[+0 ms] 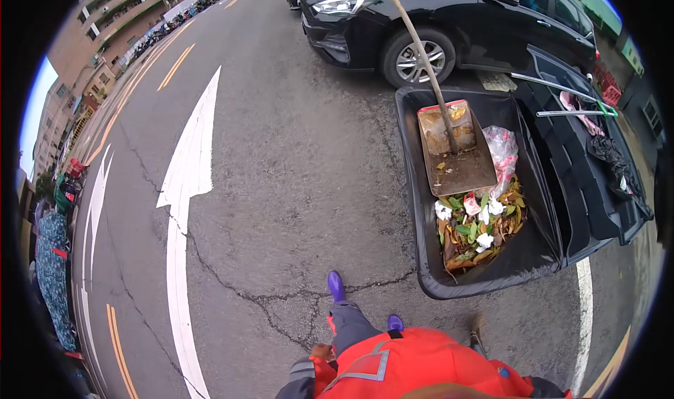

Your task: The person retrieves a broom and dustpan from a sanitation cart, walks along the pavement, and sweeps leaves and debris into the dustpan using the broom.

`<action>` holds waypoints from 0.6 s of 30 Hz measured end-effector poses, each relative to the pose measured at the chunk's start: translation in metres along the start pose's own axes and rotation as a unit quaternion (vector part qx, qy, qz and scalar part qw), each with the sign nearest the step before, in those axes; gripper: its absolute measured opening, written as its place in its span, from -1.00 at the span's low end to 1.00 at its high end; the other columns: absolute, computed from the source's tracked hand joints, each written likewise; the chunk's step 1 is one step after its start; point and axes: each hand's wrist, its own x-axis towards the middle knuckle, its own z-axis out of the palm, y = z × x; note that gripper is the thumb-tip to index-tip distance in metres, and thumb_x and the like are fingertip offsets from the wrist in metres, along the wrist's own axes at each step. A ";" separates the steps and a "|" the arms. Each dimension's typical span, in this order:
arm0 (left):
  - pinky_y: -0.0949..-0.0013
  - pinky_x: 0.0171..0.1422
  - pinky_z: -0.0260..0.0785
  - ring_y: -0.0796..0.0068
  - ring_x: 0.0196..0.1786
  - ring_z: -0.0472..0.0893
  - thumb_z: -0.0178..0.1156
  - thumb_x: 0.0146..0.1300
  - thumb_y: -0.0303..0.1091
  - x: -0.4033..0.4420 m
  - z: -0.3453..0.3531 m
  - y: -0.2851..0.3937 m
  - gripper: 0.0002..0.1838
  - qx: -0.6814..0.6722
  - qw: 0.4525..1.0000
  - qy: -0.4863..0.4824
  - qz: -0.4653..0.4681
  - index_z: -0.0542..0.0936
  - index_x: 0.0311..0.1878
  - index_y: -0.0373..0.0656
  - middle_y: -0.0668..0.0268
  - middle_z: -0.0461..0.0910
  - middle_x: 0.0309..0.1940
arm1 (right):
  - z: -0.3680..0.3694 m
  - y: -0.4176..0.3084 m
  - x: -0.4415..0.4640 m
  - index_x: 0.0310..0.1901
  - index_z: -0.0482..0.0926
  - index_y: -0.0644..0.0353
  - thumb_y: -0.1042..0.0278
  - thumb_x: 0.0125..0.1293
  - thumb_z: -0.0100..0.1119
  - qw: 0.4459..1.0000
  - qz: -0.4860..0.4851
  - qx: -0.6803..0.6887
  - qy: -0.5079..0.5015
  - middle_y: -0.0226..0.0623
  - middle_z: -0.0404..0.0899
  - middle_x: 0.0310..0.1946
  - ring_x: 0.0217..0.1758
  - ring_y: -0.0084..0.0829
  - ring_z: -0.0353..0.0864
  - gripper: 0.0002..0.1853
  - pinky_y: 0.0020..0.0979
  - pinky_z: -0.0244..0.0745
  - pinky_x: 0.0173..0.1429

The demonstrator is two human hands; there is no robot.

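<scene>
At the bottom edge, my left hand [323, 352] hangs low beside my red jacket [428, 360]. It shows too small to make out its fingers, and I see nothing plainly held in it. My right hand is out of view. Ahead on the right is a large black wheeled bin [540, 223] lined with a black bag. Inside lie leaves [460, 248], crumpled white tissues and a clear plastic bag [502, 153]. A metal dustpan [463, 174] rests on top, its long wooden handle [421, 51] leaning up and away.
The bin's dark lid [597, 188] hangs back at right, with long metal tongs [576, 113] and a black bag [609, 157] on it. A black car [484, 20] is parked behind. A white arrow [193, 160] marks the road; covered scooters [53, 273] line the left.
</scene>
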 end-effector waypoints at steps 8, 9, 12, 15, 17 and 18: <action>0.38 -0.63 0.35 0.45 -0.69 0.52 -0.01 0.03 -0.23 0.120 -0.136 0.254 -0.71 0.301 0.944 -0.011 0.139 0.47 -0.66 -0.21 0.26 0.52 -0.70 | 0.059 0.180 -0.020 -0.42 0.42 0.14 0.31 0.17 0.00 0.964 -0.009 0.261 0.055 -0.37 0.49 -0.60 -0.68 -0.55 0.41 -0.88 -0.52 0.38 -0.58; 0.38 -0.67 0.33 0.46 -0.73 0.49 0.01 0.05 -0.26 0.119 -0.148 0.295 -0.76 0.266 0.939 0.020 0.218 0.49 -0.57 -0.23 0.24 0.51 -0.71 | 0.077 0.213 -0.026 -0.42 0.42 0.14 0.30 0.17 0.00 0.952 -0.007 0.299 0.064 -0.37 0.50 -0.60 -0.68 -0.55 0.42 -0.88 -0.52 0.38 -0.58; 0.46 -0.73 0.30 0.50 -0.70 0.49 0.05 0.15 -0.30 0.131 -0.160 0.406 -0.81 0.141 0.956 0.025 0.256 0.46 -0.39 -0.26 0.27 0.50 -0.61 | 0.126 0.283 -0.040 -0.42 0.43 0.14 0.29 0.17 0.00 0.919 0.001 0.386 0.084 -0.36 0.51 -0.59 -0.67 -0.54 0.43 -0.87 -0.51 0.39 -0.56; 0.48 -0.71 0.30 0.53 -0.65 0.50 0.06 0.16 -0.30 0.113 -0.145 0.500 -0.82 0.181 0.941 0.034 0.283 0.45 -0.39 -0.25 0.30 0.50 -0.58 | 0.165 0.322 -0.043 -0.41 0.44 0.15 0.29 0.17 0.00 0.891 0.009 0.447 0.082 -0.35 0.53 -0.58 -0.66 -0.53 0.44 -0.87 -0.50 0.41 -0.55; 0.50 -0.68 0.30 0.53 -0.61 0.52 0.06 0.17 -0.27 0.097 -0.127 0.552 -0.80 0.155 0.938 -0.024 0.311 0.45 -0.32 -0.23 0.30 0.51 -0.53 | 0.191 0.339 -0.034 -0.41 0.45 0.15 0.28 0.17 0.00 0.872 0.008 0.485 0.068 -0.34 0.54 -0.57 -0.65 -0.52 0.45 -0.86 -0.49 0.41 -0.55; 0.50 -0.63 0.32 0.52 -0.57 0.53 0.06 0.17 -0.25 0.094 -0.118 0.579 -0.78 0.157 0.932 -0.035 0.326 0.44 -0.26 -0.22 0.29 0.51 -0.49 | 0.204 0.345 -0.028 -0.40 0.46 0.15 0.28 0.17 0.00 0.862 0.004 0.503 0.059 -0.34 0.54 -0.57 -0.65 -0.52 0.46 -0.86 -0.49 0.42 -0.54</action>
